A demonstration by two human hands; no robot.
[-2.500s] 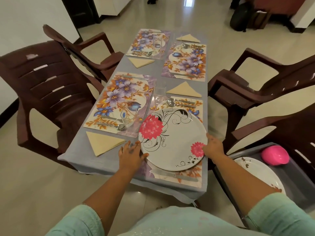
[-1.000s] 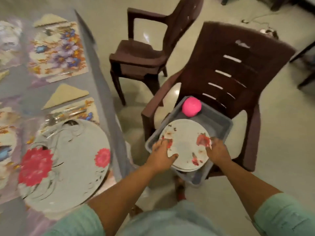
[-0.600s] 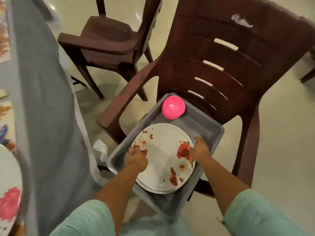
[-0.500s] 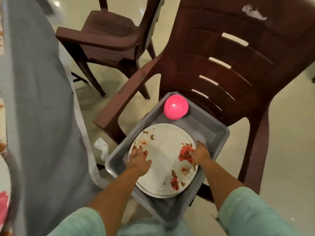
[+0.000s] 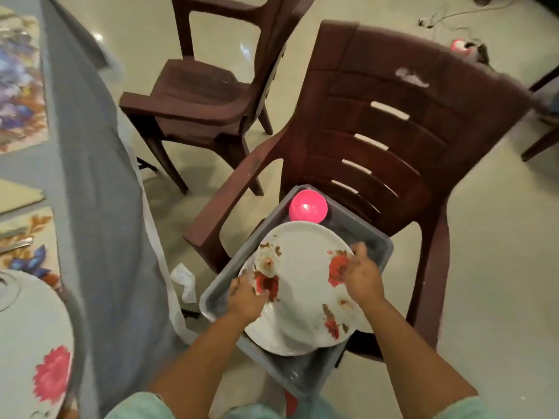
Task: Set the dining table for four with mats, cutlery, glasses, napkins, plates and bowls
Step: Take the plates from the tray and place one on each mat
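A white plate with red and brown flowers (image 5: 305, 276) is raised above a second plate (image 5: 266, 337) that lies in the grey tub (image 5: 305, 373) on a brown chair. My left hand (image 5: 246, 299) grips the raised plate's left rim and my right hand (image 5: 361, 276) grips its right rim. A pink bowl (image 5: 308, 210) sits upside down at the tub's far end. On the table at the lower left lies a white plate with pink flowers (image 5: 33, 352), on a floral mat (image 5: 27, 246).
The brown chair (image 5: 378, 125) that carries the tub stands beside the grey-clothed table (image 5: 99, 207). A second brown chair (image 5: 208, 89) stands farther back. A beige napkin (image 5: 15, 196) and another floral mat (image 5: 18, 86) lie on the table. A crumpled white tissue (image 5: 184, 281) lies on the floor.
I turned from the table, where I left the pink-flowered plate, to the tub on the chair. Both hands took the top plate by its rim and have lifted it off the stack.
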